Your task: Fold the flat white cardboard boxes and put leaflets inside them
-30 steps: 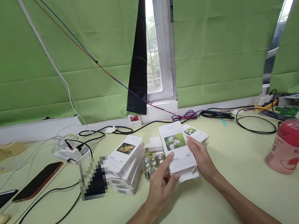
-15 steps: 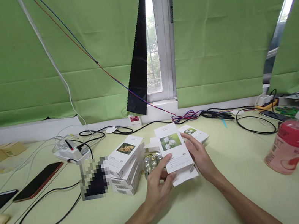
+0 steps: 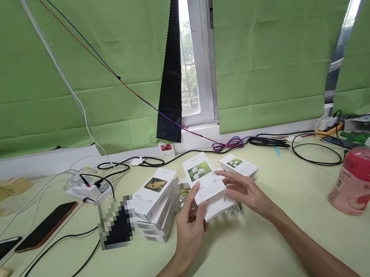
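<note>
White rectangular cardboard box with white-flower photo [image 3: 201, 171] lies between bare left hand [image 3: 189, 228] and bare right hand [image 3: 248, 190], long axis pointing away, fingers of both pinching its near end.

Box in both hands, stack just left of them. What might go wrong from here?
1. The held box sits between the fingertips of the left hand and right hand, near its lower end; a loose grip might let it slip, and a hard squeeze could dent it.
2. The box stack is unevenly piled and close to the left hand, so a sideways bump could shift or topple it.
</note>
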The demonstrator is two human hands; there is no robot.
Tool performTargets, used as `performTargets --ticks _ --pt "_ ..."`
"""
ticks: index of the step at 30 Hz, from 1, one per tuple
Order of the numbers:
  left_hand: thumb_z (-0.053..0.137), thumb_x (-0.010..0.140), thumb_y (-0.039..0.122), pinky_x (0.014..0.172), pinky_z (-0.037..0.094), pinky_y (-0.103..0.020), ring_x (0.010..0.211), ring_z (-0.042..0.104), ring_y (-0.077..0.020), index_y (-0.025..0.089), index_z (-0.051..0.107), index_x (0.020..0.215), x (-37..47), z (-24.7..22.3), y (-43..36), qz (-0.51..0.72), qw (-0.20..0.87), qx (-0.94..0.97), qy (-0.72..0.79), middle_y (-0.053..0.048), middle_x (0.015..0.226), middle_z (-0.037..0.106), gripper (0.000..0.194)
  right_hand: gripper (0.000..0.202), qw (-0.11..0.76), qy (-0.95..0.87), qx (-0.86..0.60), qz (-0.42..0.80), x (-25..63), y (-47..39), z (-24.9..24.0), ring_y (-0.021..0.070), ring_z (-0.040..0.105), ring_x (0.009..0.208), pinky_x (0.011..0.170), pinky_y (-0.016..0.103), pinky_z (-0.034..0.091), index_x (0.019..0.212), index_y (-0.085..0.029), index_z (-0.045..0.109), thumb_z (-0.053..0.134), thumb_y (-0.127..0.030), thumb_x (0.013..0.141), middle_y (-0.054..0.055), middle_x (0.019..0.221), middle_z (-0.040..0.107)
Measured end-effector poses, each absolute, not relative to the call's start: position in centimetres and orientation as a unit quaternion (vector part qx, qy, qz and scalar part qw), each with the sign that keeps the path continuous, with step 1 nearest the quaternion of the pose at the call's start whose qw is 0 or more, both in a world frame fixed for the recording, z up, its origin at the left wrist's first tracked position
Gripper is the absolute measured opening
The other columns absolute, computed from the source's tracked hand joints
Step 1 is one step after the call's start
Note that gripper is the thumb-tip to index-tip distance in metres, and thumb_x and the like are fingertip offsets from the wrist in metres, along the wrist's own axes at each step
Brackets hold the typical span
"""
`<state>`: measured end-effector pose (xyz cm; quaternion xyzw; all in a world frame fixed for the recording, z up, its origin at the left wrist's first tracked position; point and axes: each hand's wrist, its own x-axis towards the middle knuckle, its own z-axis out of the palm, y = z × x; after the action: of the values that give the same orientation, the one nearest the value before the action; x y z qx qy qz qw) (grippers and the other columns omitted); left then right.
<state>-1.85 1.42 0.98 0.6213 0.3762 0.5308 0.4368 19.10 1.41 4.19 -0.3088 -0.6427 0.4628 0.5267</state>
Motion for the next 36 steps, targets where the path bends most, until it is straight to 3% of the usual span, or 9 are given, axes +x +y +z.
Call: performTargets --ticks 10,17,25,36 --pt "0.058 0.093 0.055 0.040 0.041 -0.020 0.042 0.048 -0.0091 0.018 0.048 0.148 -1.73 1.15 1.31 0.530 0.440 0.620 0.375 0.003 0.062 0.056 0.067 0.052 0.533 -0.644 -0.314 0.451 18.91 1.50 4.04 0.0150 0.059 0.078 0.079 0.032 0.055 0.141 -0.031 0.058 0.068 -0.041 0.090 0.004 0.103 0.066" --pt "0.059 0.092 0.056 0.040 0.042 -0.021 0.042 0.048 -0.0098 0.018 0.049 0.146 -1.61 1.57 1.04 0.533 0.440 0.623 0.367 0.001 0.064 0.057 0.066 0.050 0.538 -0.644 -0.335 0.428 18.67 1.44 4.00 0.0205 0.062 0.095 0.079 0.031 0.053 0.138 -0.027 0.060 0.067 -0.042 0.091 0.005 0.099 0.066" --pt "0.059 0.094 0.051 0.039 0.042 -0.021 0.043 0.050 -0.0089 0.021 0.047 0.146 -1.71 1.40 1.08 0.533 0.437 0.638 0.344 0.000 0.073 0.060 0.062 0.049 0.543 -0.638 -0.345 0.423 18.60 1.57 3.84 0.0193 0.062 0.086 0.072 0.029 0.049 0.135 -0.024 0.060 0.067 -0.042 0.090 0.004 0.092 0.065" --pt "0.057 0.095 0.052 0.041 0.042 -0.022 0.043 0.049 -0.0096 0.018 0.048 0.146 -1.68 1.73 1.06 0.524 0.446 0.640 0.340 0.002 0.066 0.053 0.062 0.048 0.556 -0.634 -0.339 0.417 18.42 1.83 3.64 0.0172 0.059 0.078 0.065 0.027 0.046 0.135 -0.022 0.060 0.066 -0.043 0.092 0.003 0.086 0.064"
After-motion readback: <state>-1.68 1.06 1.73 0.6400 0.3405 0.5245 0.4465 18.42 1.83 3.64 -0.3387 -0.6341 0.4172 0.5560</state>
